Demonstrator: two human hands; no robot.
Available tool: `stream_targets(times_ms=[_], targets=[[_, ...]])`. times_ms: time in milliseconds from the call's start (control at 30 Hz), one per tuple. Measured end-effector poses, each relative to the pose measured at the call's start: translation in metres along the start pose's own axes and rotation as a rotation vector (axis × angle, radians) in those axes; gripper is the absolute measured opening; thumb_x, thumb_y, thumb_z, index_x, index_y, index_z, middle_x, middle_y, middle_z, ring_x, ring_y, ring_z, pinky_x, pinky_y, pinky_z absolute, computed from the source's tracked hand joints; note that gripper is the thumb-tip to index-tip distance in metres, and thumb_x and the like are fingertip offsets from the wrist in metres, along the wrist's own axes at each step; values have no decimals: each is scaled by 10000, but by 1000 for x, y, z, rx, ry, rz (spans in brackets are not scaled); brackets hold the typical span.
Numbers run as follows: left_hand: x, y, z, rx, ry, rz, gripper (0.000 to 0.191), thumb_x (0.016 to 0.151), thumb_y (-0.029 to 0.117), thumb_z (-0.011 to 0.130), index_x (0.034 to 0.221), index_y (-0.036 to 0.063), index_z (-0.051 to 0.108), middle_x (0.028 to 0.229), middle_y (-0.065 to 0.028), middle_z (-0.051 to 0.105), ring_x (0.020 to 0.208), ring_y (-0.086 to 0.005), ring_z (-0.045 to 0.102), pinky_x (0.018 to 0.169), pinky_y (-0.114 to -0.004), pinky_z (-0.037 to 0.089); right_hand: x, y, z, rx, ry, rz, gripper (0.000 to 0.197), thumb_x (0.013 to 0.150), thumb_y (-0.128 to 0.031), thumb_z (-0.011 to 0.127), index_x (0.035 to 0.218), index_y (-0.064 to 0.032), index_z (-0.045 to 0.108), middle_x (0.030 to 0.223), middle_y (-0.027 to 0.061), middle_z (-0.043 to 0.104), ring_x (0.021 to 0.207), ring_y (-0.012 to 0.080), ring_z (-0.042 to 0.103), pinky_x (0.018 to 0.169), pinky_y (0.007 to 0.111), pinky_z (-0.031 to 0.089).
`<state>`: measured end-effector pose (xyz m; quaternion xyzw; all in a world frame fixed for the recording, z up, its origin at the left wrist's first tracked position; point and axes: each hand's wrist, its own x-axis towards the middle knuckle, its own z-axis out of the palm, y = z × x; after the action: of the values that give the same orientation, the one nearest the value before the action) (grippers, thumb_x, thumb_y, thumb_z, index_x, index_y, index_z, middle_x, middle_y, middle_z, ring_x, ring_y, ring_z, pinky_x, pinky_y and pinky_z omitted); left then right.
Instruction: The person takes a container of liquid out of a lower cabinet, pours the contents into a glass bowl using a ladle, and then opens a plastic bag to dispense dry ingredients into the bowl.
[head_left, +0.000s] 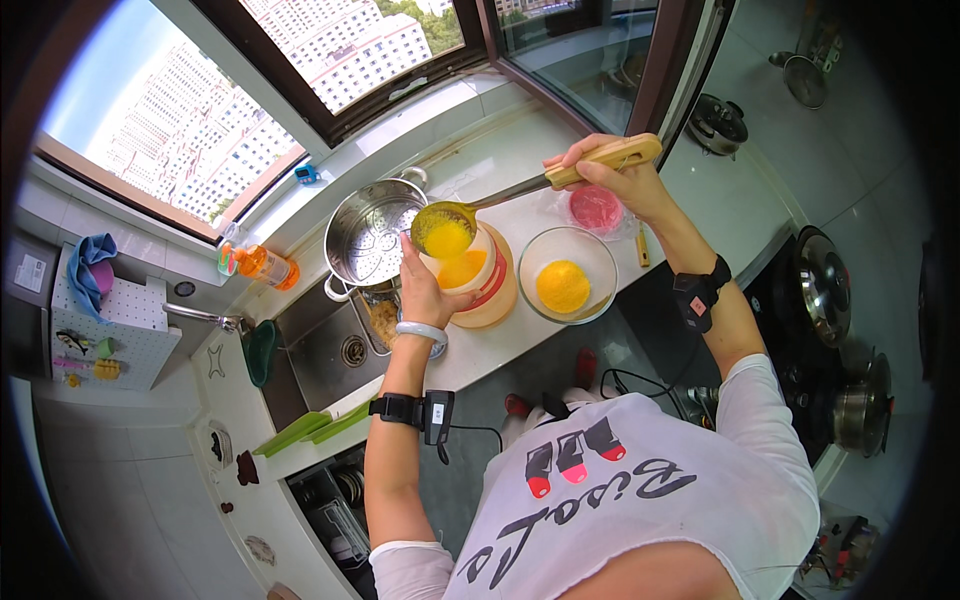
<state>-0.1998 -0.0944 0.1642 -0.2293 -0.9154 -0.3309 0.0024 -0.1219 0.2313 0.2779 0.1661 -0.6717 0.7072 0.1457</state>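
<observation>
My right hand (615, 176) grips the wooden handle of a metal ladle (444, 231), whose bowl holds yellow meal. The ladle is raised and tilted above the mouth of a large jar (499, 300) with a red band, which has yellow meal inside. My left hand (424, 294) is at the jar's left side near the ladle's bowl, its fingers spread; whether it touches either is hard to tell. To the right of the jar stands a glass bowl (531, 296) with a mound of yellow meal (562, 286) in it.
Left of the jar a steel steamer pot (341, 225) stands by the sink (315, 360). A pink bowl under plastic wrap (595, 210) lies behind the glass bowl. An orange bottle (268, 268) is by the window sill. At the right are a stove and a lidded pan (821, 285).
</observation>
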Motion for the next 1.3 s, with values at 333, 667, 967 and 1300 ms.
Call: stream_targets(times_ms=[333, 667, 967, 1300], targets=[[-3, 2, 0, -12, 9, -30, 1492, 491, 265, 973, 1503, -79, -68, 1436, -293, 400, 1295, -428, 430, 1132, -418, 341, -8, 9, -3, 22, 158, 118, 195, 942, -123, 589, 1065, 16, 646, 1105, 232, 691, 1019, 280, 694, 889, 338, 580], [4, -10, 6, -80, 38, 120, 1512, 486, 281, 969, 1509, -80, -84, 1449, -299, 394, 1341, -422, 401, 1150, -422, 312, -63, 26, -65, 435, 665, 295, 276, 957, -214, 579, 1096, 20, 625, 1092, 278, 686, 920, 349, 728, 808, 339, 626], [12, -7, 5, 14, -83, -19, 1474, 475, 268, 964, 1517, -74, -21, 1453, -258, 424, 1354, -420, 387, 1162, -440, 284, -139, 49, -103, -92, 483, 419, 203, 928, -132, 611, 1051, 25, 650, 1007, 180, 720, 906, 245, 723, 776, 299, 606], [7, -1, 6, 49, -25, 72, 1438, 461, 287, 959, 1499, -122, 52, 1453, -257, 418, 1364, -391, 394, 1173, -422, 272, -149, 60, -102, -230, 9, 407, 168, 867, -21, 626, 1020, -11, 696, 1046, 108, 724, 1148, 222, 631, 987, 340, 479]])
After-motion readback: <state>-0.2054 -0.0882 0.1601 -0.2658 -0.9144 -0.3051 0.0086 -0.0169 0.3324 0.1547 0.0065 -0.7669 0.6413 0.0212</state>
